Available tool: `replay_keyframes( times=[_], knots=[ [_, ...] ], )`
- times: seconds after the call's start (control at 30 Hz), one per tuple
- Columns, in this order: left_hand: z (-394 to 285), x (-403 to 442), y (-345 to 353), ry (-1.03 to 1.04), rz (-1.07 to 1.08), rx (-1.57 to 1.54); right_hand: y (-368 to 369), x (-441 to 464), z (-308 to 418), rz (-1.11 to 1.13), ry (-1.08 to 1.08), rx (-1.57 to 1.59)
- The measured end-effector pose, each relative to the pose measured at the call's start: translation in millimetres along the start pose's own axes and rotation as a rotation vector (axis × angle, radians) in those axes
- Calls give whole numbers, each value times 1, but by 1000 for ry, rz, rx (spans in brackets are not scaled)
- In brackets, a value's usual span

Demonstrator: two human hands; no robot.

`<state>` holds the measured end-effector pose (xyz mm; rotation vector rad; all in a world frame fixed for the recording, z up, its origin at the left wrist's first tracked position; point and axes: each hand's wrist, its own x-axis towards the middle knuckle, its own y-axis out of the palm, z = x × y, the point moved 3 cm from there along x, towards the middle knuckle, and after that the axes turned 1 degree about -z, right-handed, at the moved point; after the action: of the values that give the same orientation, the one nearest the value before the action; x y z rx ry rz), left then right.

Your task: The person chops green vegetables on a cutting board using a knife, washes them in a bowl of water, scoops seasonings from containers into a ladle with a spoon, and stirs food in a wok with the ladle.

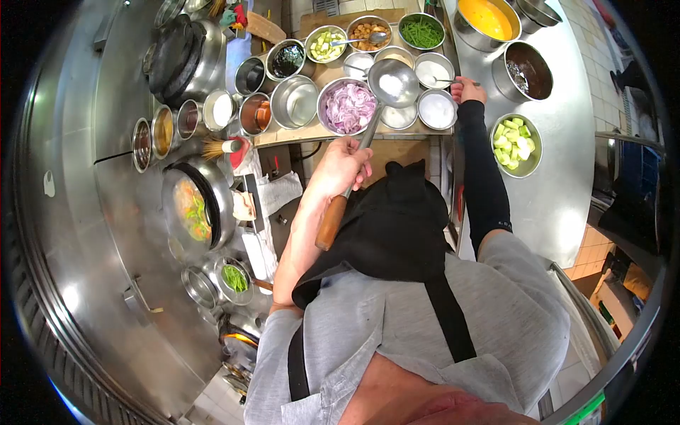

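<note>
My left hand (341,168) is closed around the metal shaft of a large ladle (394,83), whose wooden handle end sticks out below the wrist. The ladle's bowl hangs over the small bowls beside the sliced red onions (348,106). Out to the right, my right hand (467,90), at the end of a black sleeve, pinches the handle of a small spoon (444,80). That spoon reaches into a metal bowl of white powder (431,65). Just below it stands another bowl of white powder (437,110).
Bowls of green cut vegetables (422,32), diced courgette-like pieces (326,44) and brown chunks (368,34) line the back. On the right counter are yellow liquid (486,20), a dark-brown pot (523,71) and green chunks (514,144). A wok (191,205) with vegetables sits left.
</note>
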<state>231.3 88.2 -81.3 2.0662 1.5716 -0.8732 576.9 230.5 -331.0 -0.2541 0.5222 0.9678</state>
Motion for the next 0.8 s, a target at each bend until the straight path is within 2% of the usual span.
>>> replay_keyframes(
  times=[0.13,0.23,0.27,0.3,0.37,0.47,0.57,0.7,0.73,0.8],
  knots=[
    [-5,5,6,18,4,-7,-16,-29,35,218,-68,171],
    [-8,6,8,23,23,-14,6,-40,36,136,-402,-161],
    [-9,7,9,27,31,-16,14,-35,26,148,-410,-270],
    [-10,7,10,31,33,-16,21,-18,9,137,-538,-519],
    [-8,3,8,31,30,-14,35,-10,-12,208,-480,-378],
    [-6,0,5,29,-7,9,27,6,-18,97,-150,-80],
    [-10,-2,4,17,-59,19,6,22,-19,78,91,127],
    [-10,2,8,22,-71,18,-15,-12,25,211,127,198],
    [-11,4,10,29,-57,24,-15,-27,39,292,16,196],
    [-11,8,12,41,-19,19,-2,-71,67,134,-391,-84]
  ],
)
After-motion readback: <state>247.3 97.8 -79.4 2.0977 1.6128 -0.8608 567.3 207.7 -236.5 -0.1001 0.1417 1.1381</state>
